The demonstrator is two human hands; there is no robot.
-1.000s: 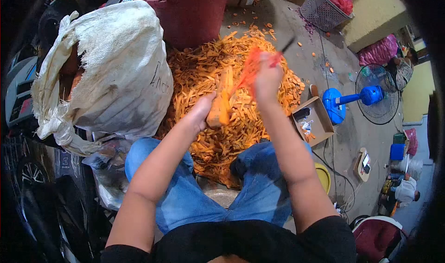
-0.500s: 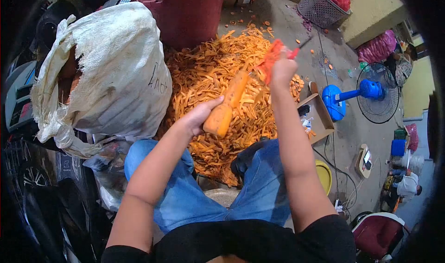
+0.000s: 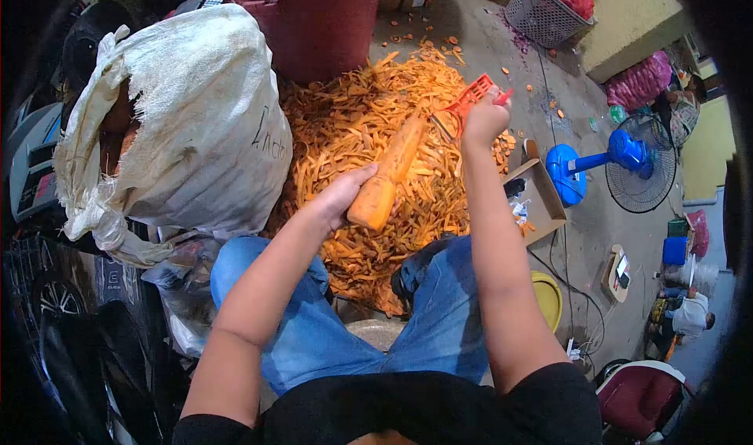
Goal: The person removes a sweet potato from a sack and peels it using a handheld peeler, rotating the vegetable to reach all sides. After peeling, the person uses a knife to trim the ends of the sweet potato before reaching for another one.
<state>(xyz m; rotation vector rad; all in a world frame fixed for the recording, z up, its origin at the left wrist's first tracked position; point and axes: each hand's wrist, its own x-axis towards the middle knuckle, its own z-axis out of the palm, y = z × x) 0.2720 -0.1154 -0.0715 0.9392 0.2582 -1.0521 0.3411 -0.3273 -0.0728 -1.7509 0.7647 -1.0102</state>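
Observation:
My left hand [image 3: 347, 192] is wrapped around the thick lower end of a long, mostly peeled carrot [image 3: 388, 174], whose narrow tip points up and away from me. In my right hand [image 3: 486, 123] is a red plastic peeler [image 3: 472, 93] with a slotted frame; its blade side is close to the carrot's far tip. Below both hands spreads a big heap of orange carrot peelings [image 3: 337, 131] on the floor between my legs.
A white woven sack [image 3: 204, 107], torn open at its left side, stands on my left. Behind the heap is a large red tub [image 3: 306, 29]. To the right are a cardboard tray [image 3: 545, 194], a blue fan [image 3: 569, 174] and a yellow lid [image 3: 547, 300]. A grey basket [image 3: 541, 13] stands farther back.
My right hand has shifted slightly right and toward me, and the peeler has turned so its slotted frame shows. The carrot in my left hand has barely moved.

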